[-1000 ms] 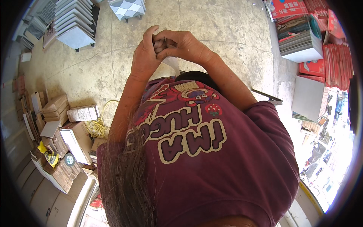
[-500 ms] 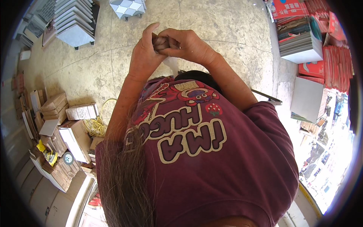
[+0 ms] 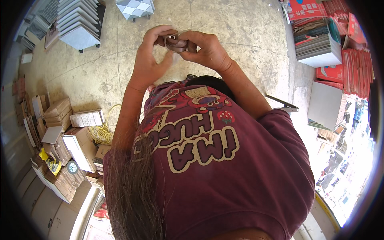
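Note:
A coiled, shiny brown band [image 3: 176, 43] is held up in front of my chest, over the floor. My right hand [image 3: 207, 50] pinches its right side between thumb and bent fingers. On the other side, my left hand [image 3: 152, 58] curls its fingers around the left edge of the coil. The left thumb stands apart from it, lower down and slightly blurred. Some of the left fingertips are hidden behind the loops. What the band belongs to cannot be made out.
Tile display racks [image 3: 80, 36] stand at the far left on the concrete floor [image 3: 244, 24]. Stacked tiles and red cartons [image 3: 356, 72] line the right. Wooden boxes [image 3: 58, 112] and a coiled yellow hose [image 3: 100, 134] lie at left. A metal bar [image 3: 282, 102] juts out beside my right arm.
My left hand has opened out, its thumb moving down and away from the coil while its index finger bends over the top. More of the brown band now shows between the hands.

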Motion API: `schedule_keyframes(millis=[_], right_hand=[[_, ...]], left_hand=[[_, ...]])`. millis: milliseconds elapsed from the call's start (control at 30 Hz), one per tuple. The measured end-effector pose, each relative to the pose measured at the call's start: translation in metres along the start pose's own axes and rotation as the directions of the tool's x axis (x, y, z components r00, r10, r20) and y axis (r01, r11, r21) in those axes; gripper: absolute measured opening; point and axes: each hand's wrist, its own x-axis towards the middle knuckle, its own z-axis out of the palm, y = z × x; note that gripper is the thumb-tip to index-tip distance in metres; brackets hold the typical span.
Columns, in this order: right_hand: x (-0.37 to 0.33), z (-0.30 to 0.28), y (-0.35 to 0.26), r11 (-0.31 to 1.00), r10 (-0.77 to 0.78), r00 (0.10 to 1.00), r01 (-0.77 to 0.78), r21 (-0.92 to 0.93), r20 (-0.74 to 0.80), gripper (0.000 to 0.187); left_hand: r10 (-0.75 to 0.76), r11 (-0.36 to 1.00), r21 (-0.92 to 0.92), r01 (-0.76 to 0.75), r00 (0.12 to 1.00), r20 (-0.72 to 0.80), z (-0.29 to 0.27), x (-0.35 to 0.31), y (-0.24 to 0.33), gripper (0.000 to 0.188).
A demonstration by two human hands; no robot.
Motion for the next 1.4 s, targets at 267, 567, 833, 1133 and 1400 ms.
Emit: schedule_keyframes(millis=[267, 567, 833, 1133, 1400], right_hand=[[-0.001, 0.003, 0.002, 0.998, -0.023, 1.0, 0.024, -0.065, 0.017, 0.036], [-0.001, 0.008, -0.001, 0.993, -0.043, 0.997, 0.05, -0.106, 0.065, 0.038], [0.002, 0.006, -0.008, 0.974, -0.063, 0.995, 0.078, -0.212, 0.08, 0.037], [0.001, 0.008, -0.007, 0.965, -0.096, 0.993, 0.109, -0.238, 0.068, 0.034], [0.0, 0.012, -0.01, 0.938, -0.136, 0.991, 0.129, -0.321, 0.001, 0.034]], left_hand=[[-0.277, 0.945, -0.247, 0.214, 0.926, -0.256, 0.009, -0.005, -0.016, 0.023], [-0.118, 0.985, 0.077, 0.153, 0.932, -0.343, 0.009, -0.004, -0.003, 0.005], [0.079, 0.967, 0.252, 0.025, 0.915, -0.396, 0.009, -0.002, 0.006, 0.004], [0.178, 0.938, 0.343, -0.042, 0.909, -0.376, 0.015, -0.004, 0.011, 0.007], [0.207, 0.928, 0.371, -0.028, 0.866, -0.455, 0.018, -0.004, 0.009, 0.008]])
